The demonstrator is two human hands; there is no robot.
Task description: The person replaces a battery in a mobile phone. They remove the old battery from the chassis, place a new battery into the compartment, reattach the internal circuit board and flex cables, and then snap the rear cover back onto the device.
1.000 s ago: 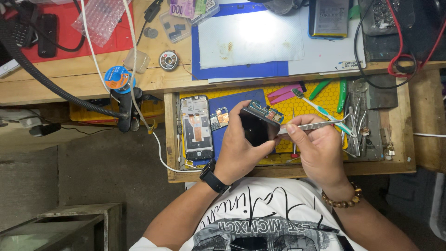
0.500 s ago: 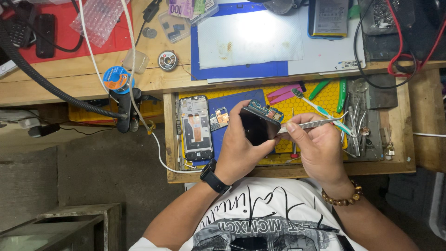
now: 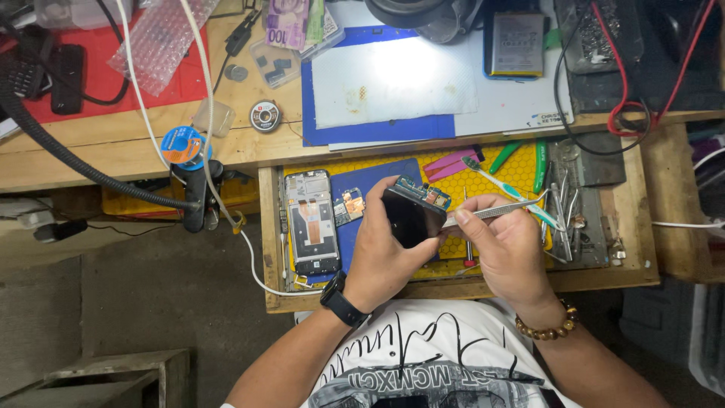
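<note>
Tweezers (image 3: 495, 212) unmoved, phone part (image 3: 411, 215) unmoved

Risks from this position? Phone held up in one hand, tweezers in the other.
1. The left hand holds the phone in the air above the drawer, unsupported; a slip could drop it onto the frame and small boards below.
2. The right hand works metal tweezers at the phone's edge, near its exposed circuit board; a skid might scratch or short parts.
3. Any small part released would likely vanish among the drawer's tools.
</note>
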